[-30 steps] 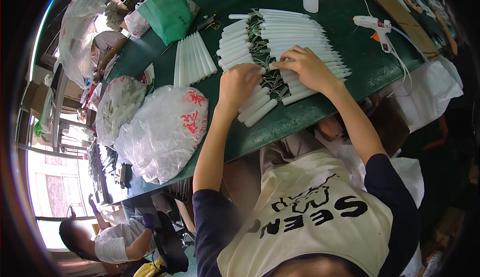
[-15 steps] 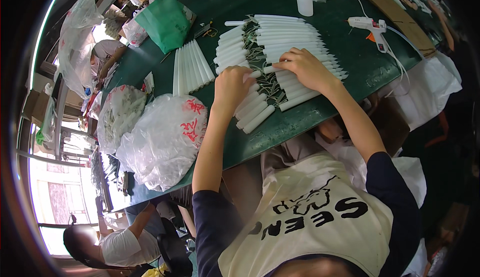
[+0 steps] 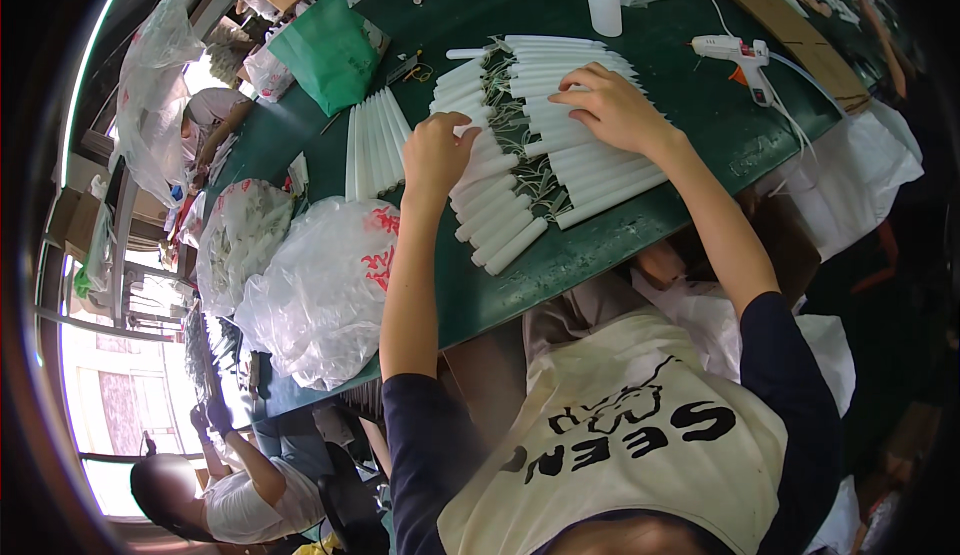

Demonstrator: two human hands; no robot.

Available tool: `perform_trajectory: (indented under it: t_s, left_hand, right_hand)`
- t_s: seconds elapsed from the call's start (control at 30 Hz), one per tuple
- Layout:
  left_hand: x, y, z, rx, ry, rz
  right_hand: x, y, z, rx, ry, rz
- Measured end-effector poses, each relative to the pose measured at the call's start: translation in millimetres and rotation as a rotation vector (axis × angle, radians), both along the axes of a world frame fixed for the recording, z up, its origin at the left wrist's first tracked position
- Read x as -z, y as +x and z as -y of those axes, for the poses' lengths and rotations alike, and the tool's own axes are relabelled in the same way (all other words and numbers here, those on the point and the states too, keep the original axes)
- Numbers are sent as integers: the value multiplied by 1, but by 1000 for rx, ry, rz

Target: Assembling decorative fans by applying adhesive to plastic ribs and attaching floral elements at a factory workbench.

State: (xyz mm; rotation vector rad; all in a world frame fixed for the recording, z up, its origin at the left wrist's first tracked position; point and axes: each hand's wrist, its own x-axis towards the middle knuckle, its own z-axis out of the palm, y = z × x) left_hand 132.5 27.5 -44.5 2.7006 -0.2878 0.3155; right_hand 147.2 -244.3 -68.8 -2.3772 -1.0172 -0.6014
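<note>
My left hand (image 3: 437,155) hovers at the outer ends of a column of short white tubes (image 3: 502,223), its thumb and curled fingers apart with nothing seen between them. Above a second column of longer white taper-shaped sticks (image 3: 607,177), pointed at their right ends, is my right hand (image 3: 615,113). Its fingers are spread and hold nothing that I can see; I cannot tell whether they touch the sticks. Thin greenish wires (image 3: 540,187) lie tangled between the two columns. Several loose white sticks (image 3: 373,145) lie side by side to the left of my left hand.
A glue gun (image 3: 740,55) with a cord lies at the right, near a white squeeze bottle (image 3: 604,10). Plastic bags (image 3: 320,285) crowd the table's left, below a green bag (image 3: 328,50). Scissors (image 3: 420,73) lie behind. A person (image 3: 245,495) sits at lower left.
Both hands have let go of the pieces they held near the wires. My left hand has moved left, my right hand slightly up and away. The columns have shifted slightly.
</note>
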Motion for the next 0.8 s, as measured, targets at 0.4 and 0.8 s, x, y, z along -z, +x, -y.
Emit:
perform_trajectory:
  t_s: [0.4, 0.8]
  left_hand:
    - [22, 10, -13, 50, 239, 216]
    - [13, 2, -8, 158, -61, 233]
  right_hand:
    - [5, 28, -3, 179, -141, -161]
    - [1, 23, 1, 127, -32, -284]
